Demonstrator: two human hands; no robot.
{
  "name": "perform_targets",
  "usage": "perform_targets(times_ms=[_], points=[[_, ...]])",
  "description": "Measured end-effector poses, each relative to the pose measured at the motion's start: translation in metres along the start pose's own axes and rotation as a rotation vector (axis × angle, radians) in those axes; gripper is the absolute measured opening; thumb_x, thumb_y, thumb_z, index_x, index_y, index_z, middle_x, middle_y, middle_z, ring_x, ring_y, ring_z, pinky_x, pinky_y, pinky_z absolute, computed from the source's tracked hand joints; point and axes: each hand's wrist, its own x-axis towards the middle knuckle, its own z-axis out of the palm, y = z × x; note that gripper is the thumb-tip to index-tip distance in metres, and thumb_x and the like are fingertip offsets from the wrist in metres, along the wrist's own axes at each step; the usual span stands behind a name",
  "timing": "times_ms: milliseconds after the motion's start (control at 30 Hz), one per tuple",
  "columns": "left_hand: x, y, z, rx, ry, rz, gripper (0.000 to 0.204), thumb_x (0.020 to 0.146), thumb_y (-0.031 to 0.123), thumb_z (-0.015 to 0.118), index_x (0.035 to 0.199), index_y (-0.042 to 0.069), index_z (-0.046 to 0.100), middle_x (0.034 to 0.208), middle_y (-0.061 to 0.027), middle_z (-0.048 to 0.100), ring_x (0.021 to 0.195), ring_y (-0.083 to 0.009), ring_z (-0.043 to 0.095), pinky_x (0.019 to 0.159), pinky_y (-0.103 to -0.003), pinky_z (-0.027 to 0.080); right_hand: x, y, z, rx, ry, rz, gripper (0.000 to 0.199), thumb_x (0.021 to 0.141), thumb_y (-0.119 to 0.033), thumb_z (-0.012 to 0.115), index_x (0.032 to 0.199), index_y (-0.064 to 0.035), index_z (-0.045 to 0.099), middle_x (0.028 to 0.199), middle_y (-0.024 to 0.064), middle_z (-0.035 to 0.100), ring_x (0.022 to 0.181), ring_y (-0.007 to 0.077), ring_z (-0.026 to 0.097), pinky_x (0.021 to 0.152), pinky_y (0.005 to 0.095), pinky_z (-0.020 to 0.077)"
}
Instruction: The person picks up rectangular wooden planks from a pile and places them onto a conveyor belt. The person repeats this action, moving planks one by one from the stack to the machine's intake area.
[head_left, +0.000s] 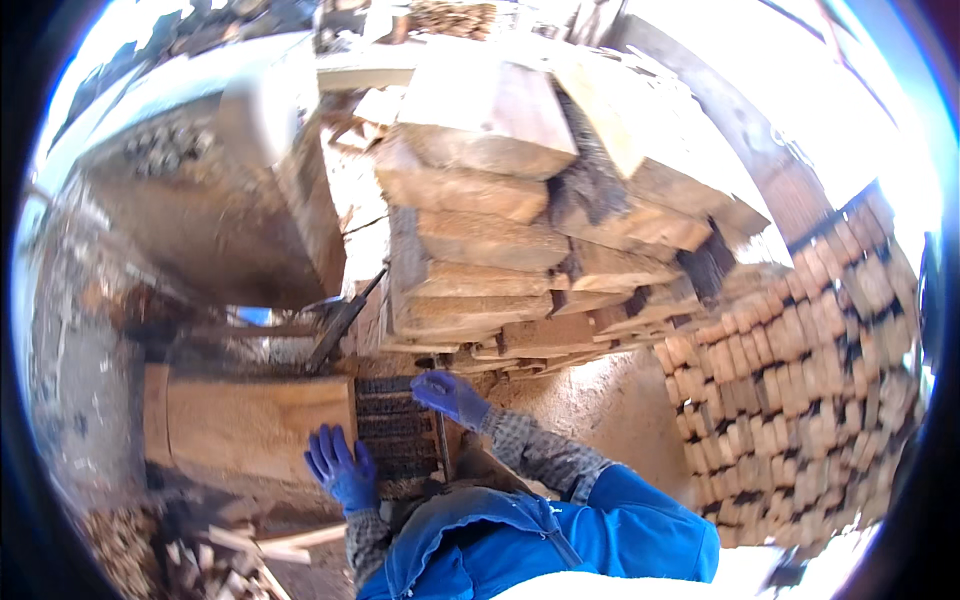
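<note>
A thick, light-brown wood block (255,415) lies across the machine bed in front of me. My left hand (345,470), in a blue glove, rests on its near right part with the fingers spread. Right of the block, a dark ribbed bed (398,430) shows, dusty between its ribs. Over the far right corner of this bed is my right hand (450,396), also gloved in blue. Its fingers look curled together, and whatever they hold is hidden. A thin metal rod (442,445) runs along the bed's right edge, just below that hand.
Beyond the bed rises a tall stack of thick sawn timbers (480,240). Many small wood pieces (790,390) are piled in rows at the right. A large brown box-like housing (210,220) stands far left, a dark bar (345,320) near it. Offcuts (225,555) lie lower left.
</note>
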Motion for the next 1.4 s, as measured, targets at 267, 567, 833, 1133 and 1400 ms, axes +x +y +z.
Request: perform_targets(times_ms=[267, 567, 833, 1133, 1400], points=[[-0.007, -0.032, 0.003, 0.044, -0.014, 0.015, 0.049, 0.094, 0.028, 0.064, 0.138, 0.007, 0.057, 0.148, -0.0141, 0.052, 0.143, -0.0371, 0.041, 0.118, -0.056, 0.026, -0.033, -0.214, -0.091, -0.904, 0.598, -0.879, 0.047, 0.088, -0.018, 0.078, 0.129, -0.0009, 0.062, 0.117, 0.0195, 0.071, 0.109, 0.0307, 0.069, 0.094, 0.043, 0.0568], [-0.004, -0.041, 0.0, 0.048, 0.022, 0.057, 0.05, 0.093, 0.028, 0.065, 0.136, 0.005, 0.058, 0.147, -0.0147, 0.053, 0.142, -0.037, 0.042, 0.119, -0.055, 0.026, -0.106, -0.362, -0.336, -0.894, 1.515, -0.941, 0.045, 0.09, -0.03, 0.079, 0.119, 0.0007, 0.063, 0.107, 0.0136, 0.068, 0.092, 0.0239, 0.067, 0.078, 0.037, 0.056], [-0.006, -0.046, 0.006, 0.039, -0.013, 0.024, 0.056, 0.089, 0.028, 0.067, 0.139, 0.006, 0.056, 0.148, -0.0154, 0.052, 0.143, -0.0378, 0.041, 0.119, -0.056, 0.025, -0.08, -0.356, -0.391, -0.289, 1.291, -0.685, 0.041, 0.09, -0.031, 0.08, 0.109, 0.0013, 0.064, 0.095, 0.0087, 0.069, 0.086, 0.0169, 0.065, 0.075, 0.0298, 0.0515], [-0.004, -0.057, 0.003, 0.069, -0.007, 0.044, 0.057, 0.09, 0.031, 0.064, 0.139, 0.005, 0.053, 0.148, -0.0162, 0.051, 0.145, -0.0395, 0.037, 0.118, -0.058, 0.026, -0.104, -0.348, -0.356, -0.189, 1.307, -0.644, 0.027, 0.086, -0.018, 0.077, 0.098, 0.0052, 0.071, 0.085, 0.0082, 0.07, 0.07, 0.0144, 0.066, 0.059, 0.0294, 0.0569], [0.008, -0.054, -0.014, 0.112, -0.101, 0.003, 0.061, 0.09, 0.032, 0.065, 0.143, 0.006, 0.05, 0.149, -0.0167, 0.048, 0.146, -0.0402, 0.035, 0.119, -0.059, 0.023, -0.105, -0.35, -0.244, -0.73, 1.112, -0.627, 0.039, 0.088, -0.033, 0.08, 0.107, -0.0029, 0.065, 0.096, 0.0108, 0.068, 0.084, 0.0247, 0.068, 0.077, 0.0385, 0.058]])
